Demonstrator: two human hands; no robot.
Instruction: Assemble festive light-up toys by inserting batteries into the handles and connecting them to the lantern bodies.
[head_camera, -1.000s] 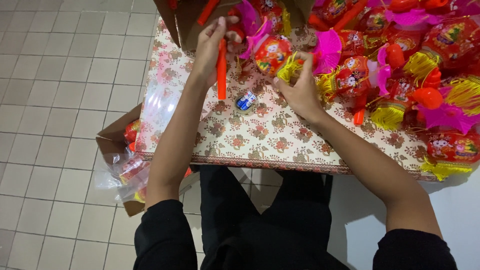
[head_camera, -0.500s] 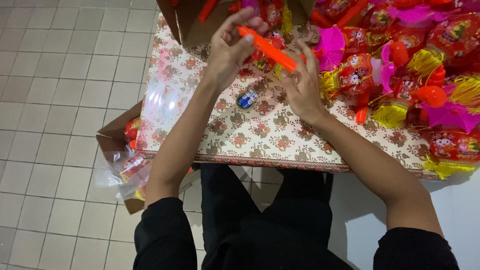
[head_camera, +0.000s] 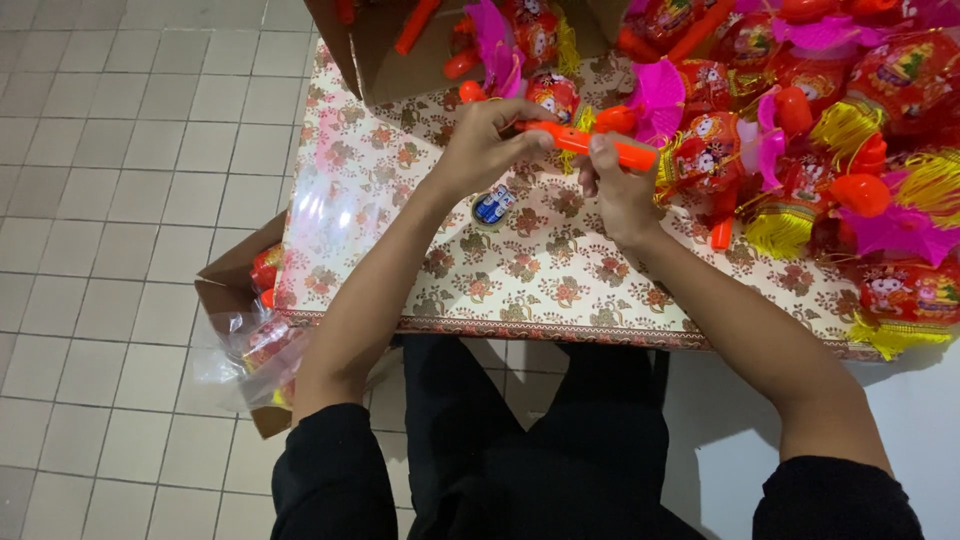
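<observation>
Holding an orange plastic stick (head_camera: 590, 145) above the table (head_camera: 520, 270), I am gripping it with both hands. My left hand (head_camera: 485, 145) is pinching the left end between thumb and fingertips, and my right hand (head_camera: 622, 190) is closing its fingers around the right part, with the thumb pressed on top. The stick is lying almost level, just in front of the open cardboard box (head_camera: 400, 60) at the far edge.

Near me the patterned tablecloth is showing a free area, reaching to the front edge and to the left edge, where a clear plastic sheet (head_camera: 330, 190) is lying. A small blue and white roll (head_camera: 493, 207) is sitting just under my left wrist. On the right, the pile of red and pink toy lanterns (head_camera: 800, 150) is filling the table and leaving little room there.

Half a second ago the stick was tilting and only my left hand was holding it higher up; now it is lower and my right hand is gripping it too.

The lantern pile is being cut off at the top and right borders. A second box (head_camera: 245, 300) on the floor is partly hidden under the table, and I cannot make out clearly what is inside.
</observation>
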